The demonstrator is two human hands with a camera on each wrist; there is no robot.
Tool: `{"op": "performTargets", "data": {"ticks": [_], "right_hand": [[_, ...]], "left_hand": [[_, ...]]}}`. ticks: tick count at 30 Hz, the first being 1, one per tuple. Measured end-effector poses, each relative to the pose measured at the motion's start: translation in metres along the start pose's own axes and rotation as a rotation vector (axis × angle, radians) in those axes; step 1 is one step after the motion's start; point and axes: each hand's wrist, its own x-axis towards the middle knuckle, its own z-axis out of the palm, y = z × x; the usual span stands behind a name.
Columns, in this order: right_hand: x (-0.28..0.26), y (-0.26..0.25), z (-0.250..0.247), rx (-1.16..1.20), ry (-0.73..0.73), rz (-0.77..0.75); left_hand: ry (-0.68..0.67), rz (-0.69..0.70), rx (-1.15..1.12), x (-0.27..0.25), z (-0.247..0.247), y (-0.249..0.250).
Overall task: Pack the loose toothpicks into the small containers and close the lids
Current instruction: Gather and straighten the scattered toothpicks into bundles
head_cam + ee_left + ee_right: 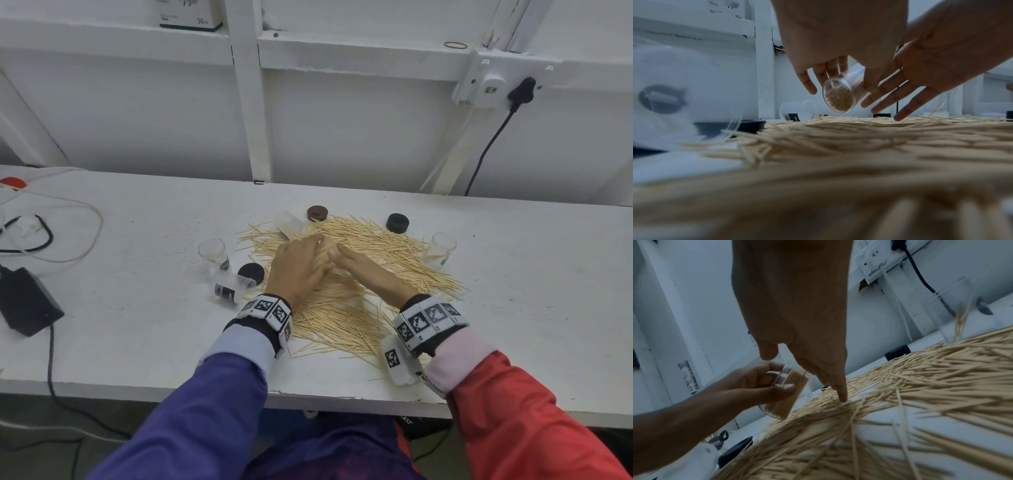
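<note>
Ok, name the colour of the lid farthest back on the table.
Reddish-brown lid, clearest in the head view.

The head view looks down from above both hands; each wrist view sits low behind its own hand (very near), facing forward, and all share the toothpick pile (346, 274) between them.

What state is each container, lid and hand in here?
held container: tilted, packed with toothpicks, lidless
left hand: grips held container
right hand: fingers straight
loose toothpicks: piled on table
left upright container: open
lying container: on its side
brown lid: off
</note>
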Motion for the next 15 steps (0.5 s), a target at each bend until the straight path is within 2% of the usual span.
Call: {"op": "performTargets", "data": {"ticks": [4,9,11,13,15], "right_hand": [[-0.002,0.001,0.000,0.022,0.110,-0.007],[-0.003,0.000,-0.005,0.029,0.051,-0.093],[-0.003,0.002,-0.007,0.031,0.157,-0.088],[0.001,0.007,-0.011,-0.028,0.266,-0.061],[0.005,0.011,-0.015,-0.230,0.282,-0.027]], "left_hand": [[-0.011,-0.009,0.011,0.000,0.000,0.001],[-0.021,-0.016,0.009,0.000,-0.001,0.001],[-0.018,-0.018,0.006,-0.001,0.000,0.001],[-0.013,-0.028,0.005,0.000,0.000,0.000],[-0.014,-0.038,0.009,0.000,0.001,-0.001]]}}
